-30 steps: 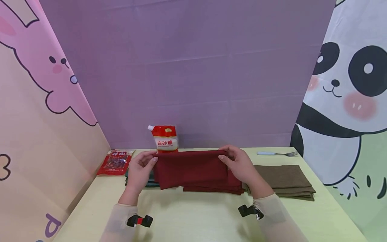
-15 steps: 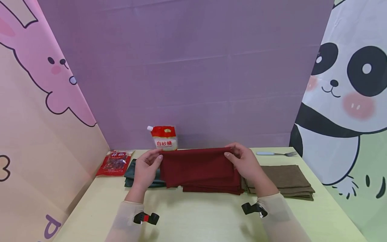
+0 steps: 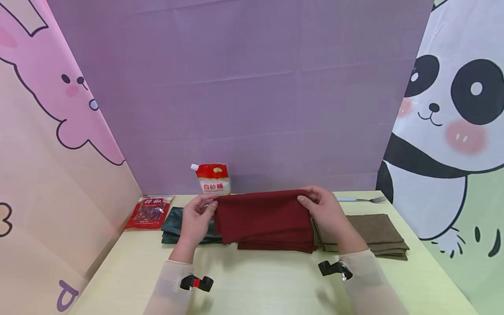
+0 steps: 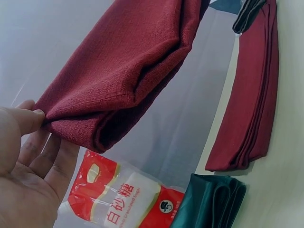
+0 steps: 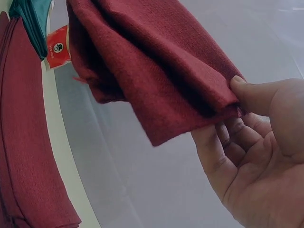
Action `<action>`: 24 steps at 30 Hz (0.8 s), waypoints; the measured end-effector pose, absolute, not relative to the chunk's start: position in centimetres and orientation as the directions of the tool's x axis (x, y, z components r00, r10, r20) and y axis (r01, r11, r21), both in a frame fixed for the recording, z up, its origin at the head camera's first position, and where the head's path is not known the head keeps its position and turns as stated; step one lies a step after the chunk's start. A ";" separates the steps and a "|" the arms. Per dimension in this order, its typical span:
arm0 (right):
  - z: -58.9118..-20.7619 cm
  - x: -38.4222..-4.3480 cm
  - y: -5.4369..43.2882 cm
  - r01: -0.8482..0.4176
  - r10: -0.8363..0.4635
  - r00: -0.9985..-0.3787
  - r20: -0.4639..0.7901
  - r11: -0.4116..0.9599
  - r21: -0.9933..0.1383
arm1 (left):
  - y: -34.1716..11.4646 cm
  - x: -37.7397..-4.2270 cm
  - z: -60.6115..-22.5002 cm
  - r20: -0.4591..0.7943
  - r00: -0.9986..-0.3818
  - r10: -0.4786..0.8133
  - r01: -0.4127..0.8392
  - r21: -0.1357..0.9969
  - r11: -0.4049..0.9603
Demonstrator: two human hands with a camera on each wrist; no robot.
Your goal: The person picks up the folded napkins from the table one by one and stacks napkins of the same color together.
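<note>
A folded dark red cloth (image 3: 264,216) hangs between my two hands, raised over a stack of red folded cloths (image 3: 275,247). My left hand (image 3: 198,218) pinches its upper left corner between thumb and fingers. At the upper right corner, my right hand (image 3: 324,210) pinches it the same way. In the left wrist view the cloth (image 4: 118,71) shows folded layers with a loose lower edge, and the red stack (image 4: 247,104) lies apart from it on the table. Most of that stack is hidden behind the held cloth in the head view.
Dark green folded cloths (image 3: 172,225) lie left of the red stack, brown folded cloths (image 3: 378,232) to its right. Behind stands a sugar pouch (image 3: 214,179). A red chili packet (image 3: 149,213) lies at the far left, a fork (image 3: 364,200) at the back right of the table (image 3: 252,288).
Both hands have moved right with the red cloth, its right end rising slightly. More of the green stack now shows on the left, and the right hand overlaps the fork's handle end.
</note>
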State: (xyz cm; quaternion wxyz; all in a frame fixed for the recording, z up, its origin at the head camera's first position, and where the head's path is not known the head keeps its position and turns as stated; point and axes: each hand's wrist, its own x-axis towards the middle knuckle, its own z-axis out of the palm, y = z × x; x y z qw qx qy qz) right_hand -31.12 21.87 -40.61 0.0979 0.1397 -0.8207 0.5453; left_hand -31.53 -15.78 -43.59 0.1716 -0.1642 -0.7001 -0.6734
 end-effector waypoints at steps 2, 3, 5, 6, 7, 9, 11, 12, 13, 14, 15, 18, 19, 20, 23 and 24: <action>-40.6 -31.1 22.0 -0.324 -0.116 -0.946 0.303 0.365 -0.873 | -15.6 -31.6 -43.7 0.462 -0.887 0.003 0.462 0.886 0.027; -40.6 -31.1 22.1 -0.319 -0.112 -0.948 0.299 0.366 -0.874 | -15.5 -31.6 -43.7 0.463 -0.886 0.004 0.463 0.886 0.023; -40.7 -31.2 22.2 -0.309 -0.108 -0.951 0.290 0.360 -0.880 | -15.4 -31.6 -43.8 0.462 -0.887 0.000 0.462 0.887 0.026; -40.7 -31.2 22.3 -0.307 -0.109 -0.952 0.287 0.355 -0.883 | -15.4 -31.7 -43.8 0.460 -0.888 -0.004 0.460 0.887 0.032; -40.7 -31.2 22.3 -0.302 -0.108 -0.953 0.282 0.352 -0.886 | -15.4 -31.7 -43.9 0.458 -0.889 -0.009 0.458 0.888 0.039; -40.8 -31.3 22.3 -0.295 -0.107 -0.955 0.275 0.351 -0.889 | -15.3 -31.7 -44.0 0.451 -0.893 -0.012 0.450 0.892 0.052; -40.9 -31.3 22.3 -0.288 -0.111 -0.958 0.266 0.355 -0.890 | -15.3 -31.7 -44.1 0.443 -0.896 -0.010 0.442 0.895 0.062; -41.0 -31.3 22.3 -0.284 -0.114 -0.959 0.260 0.357 -0.890 | -15.3 -31.8 -44.1 0.441 -0.898 -0.006 0.439 0.896 0.064; -41.0 -31.3 22.4 -0.279 -0.116 -0.960 0.254 0.361 -0.890 | -15.3 -31.8 -44.2 0.437 -0.899 -0.001 0.436 0.897 0.067; -41.1 -31.4 22.4 -0.274 -0.120 -0.962 0.247 0.364 -0.890 | -15.3 -31.8 -44.3 0.434 -0.901 0.006 0.434 0.898 0.070; -41.1 -31.4 22.4 -0.270 -0.125 -0.963 0.240 0.366 -0.891 | -15.3 -31.9 -44.4 0.430 -0.903 0.012 0.430 0.900 0.073; -41.3 -31.5 22.5 -0.260 -0.143 -0.965 0.222 0.358 -0.897 | -15.4 -32.0 -44.7 0.411 -0.911 0.046 0.413 0.907 0.081; -41.4 -31.5 22.6 -0.257 -0.147 -0.965 0.218 0.354 -0.899 | -15.4 -32.0 -44.8 0.398 -0.915 0.059 0.402 0.912 0.084; -41.4 -31.5 22.6 -0.255 -0.151 -0.965 0.215 0.349 -0.902 | -15.4 -32.1 -44.9 0.386 -0.919 0.076 0.391 0.917 0.082; -41.6 -31.6 22.7 -0.238 -0.162 -0.968 0.192 0.341 -0.909 | -15.3 -32.1 -45.1 0.345 -0.930 0.123 0.356 0.931 0.078; -41.6 -31.6 22.7 -0.230 -0.169 -0.969 0.182 0.339 -0.912 | -15.3 -32.2 -45.2 0.334 -0.933 0.136 0.346 0.935 0.077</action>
